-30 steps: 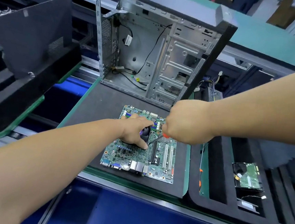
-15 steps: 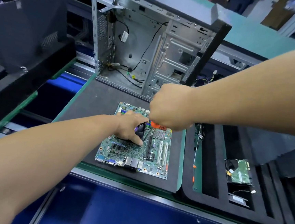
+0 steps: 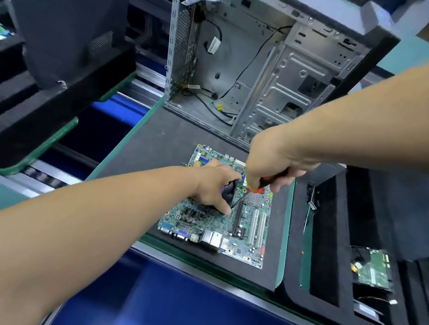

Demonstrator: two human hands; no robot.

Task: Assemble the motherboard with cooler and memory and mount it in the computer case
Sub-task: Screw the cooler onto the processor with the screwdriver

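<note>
Two bare forearms reach forward from the bottom of the view over a blue conveyor edge to a dark foam mat point(image 3: 158, 142). On the mat lies a green motherboard point(image 3: 228, 231), flat, its row of ports facing the viewer. The left hand point(image 3: 213, 188) rests on a black cooler point(image 3: 229, 189) in the middle of the board, fingers spread and pressing down around it, the thumb touching the board. The right hand point(image 3: 268, 162) is curled tight around an orange-handled screwdriver point(image 3: 263, 184), its dark shaft angled down to the cooler's near right corner. The board looks thin, light and fragile, so it is probably best lifted by its bare edges, not by the cooler or slots. To the right, a black foam tray point(image 3: 330, 250) holds a hard drive point(image 3: 372, 269). Beyond the board, touching the mat's far edge, stands an open metal computer case point(image 3: 267, 76) with loose cables inside, waiting for the board.
</note>
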